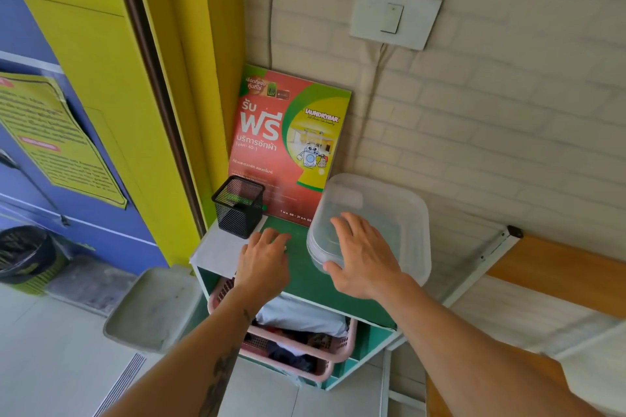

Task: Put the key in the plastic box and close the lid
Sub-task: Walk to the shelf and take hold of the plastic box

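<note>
translucent plastic box (pixel 389 213) is sitting lid-on at the right of the green shelf top (pixel 301 267) | your right hand (pixel 364 257) is lying flat and spread on its lid, gripping nothing | your left hand (pixel 262 259) is pressing down beside it, fingers loosely curled; cannot tell if it's holding the key, which isn't visible | black mesh cup (pixel 238 206) is standing behind

Clear plastic box, lid on, at the right of the green counter

The plastic box (pixel 382 213) is translucent and rounded-rectangular, sitting upright and level at about 3 o'clock on the counter (pixel 305 276), close against the white brick wall. Its lid (pixel 389 203) rests on top, frosted and faintly blue-tinted. The key shows only as a small metallic glint (pixel 285 248) at 9 o'clock from the box, too small to describe further.
</note>
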Demonstrator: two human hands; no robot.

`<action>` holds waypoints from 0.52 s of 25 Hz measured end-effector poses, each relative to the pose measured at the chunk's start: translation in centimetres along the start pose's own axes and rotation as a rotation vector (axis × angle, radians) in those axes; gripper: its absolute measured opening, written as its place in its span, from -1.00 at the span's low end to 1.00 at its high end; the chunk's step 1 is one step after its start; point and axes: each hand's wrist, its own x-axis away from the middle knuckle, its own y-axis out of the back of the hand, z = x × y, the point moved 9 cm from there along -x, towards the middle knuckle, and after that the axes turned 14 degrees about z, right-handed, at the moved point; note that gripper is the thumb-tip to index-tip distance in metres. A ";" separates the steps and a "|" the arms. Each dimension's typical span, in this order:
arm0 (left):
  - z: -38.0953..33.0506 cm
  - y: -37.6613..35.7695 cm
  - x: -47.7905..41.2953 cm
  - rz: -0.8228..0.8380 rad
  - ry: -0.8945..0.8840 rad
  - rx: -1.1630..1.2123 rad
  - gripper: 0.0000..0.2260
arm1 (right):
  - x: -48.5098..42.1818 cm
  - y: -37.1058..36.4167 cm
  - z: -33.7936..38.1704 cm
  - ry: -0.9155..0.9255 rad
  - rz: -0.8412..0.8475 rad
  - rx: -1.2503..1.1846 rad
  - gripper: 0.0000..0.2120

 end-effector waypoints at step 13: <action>-1.4 -0.4 0.9 0.069 0.189 0.925 -0.81 | 0.0 -0.5 -0.4 -0.141 0.098 0.098 -0.22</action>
